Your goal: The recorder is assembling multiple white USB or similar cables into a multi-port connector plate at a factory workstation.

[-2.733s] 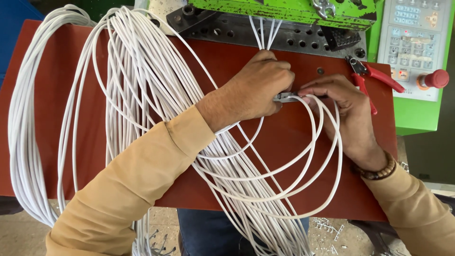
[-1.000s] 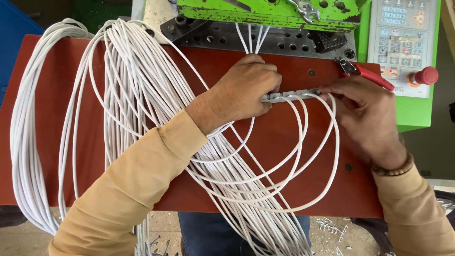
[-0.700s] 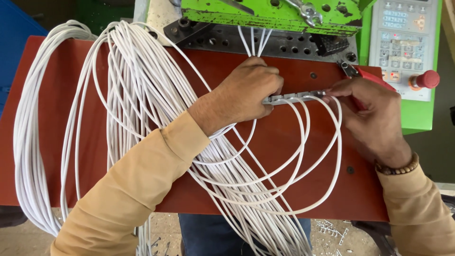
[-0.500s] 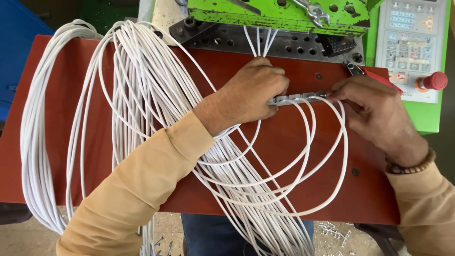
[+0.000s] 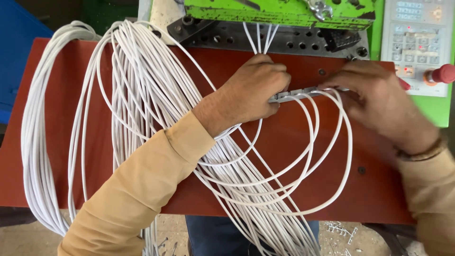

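— On the red table (image 5: pixel 61 142), seen from the head camera, what do the person's hands have hold of?

— Both are on a small grey metal strip (image 5: pixel 294 94) that lies across the tabletop near its far edge. The left hand (image 5: pixel 249 95) is curled into a loose fist, its fingertips pressed together on the strip's left end. The right hand (image 5: pixel 379 102) comes in from the other side, its fingers closed on the strip's right end, so the strip is pinched between the two hands.

— And the white cables?

— Several white cable ends (image 5: pixel 327 142) meet at the strip and loop down and back from it in wide curves over the table. They join a large bundle of white cable (image 5: pixel 137 95) that lies draped over the left half of the table and hangs off its near edge. The left forearm, in a tan sleeve (image 5: pixel 137 189), lies across that bundle.

— What stands behind the hands?

— A green machine (image 5: pixel 284 9) with a dark perforated metal plate (image 5: pixel 227 40) under it; a few white cables run up from just beside the left hand into that plate. To the right sits a grey control panel (image 5: pixel 417 33) with a red knob (image 5: pixel 443 73) at its lower corner. The right wrist wears a beaded bracelet (image 5: pixel 422 152).
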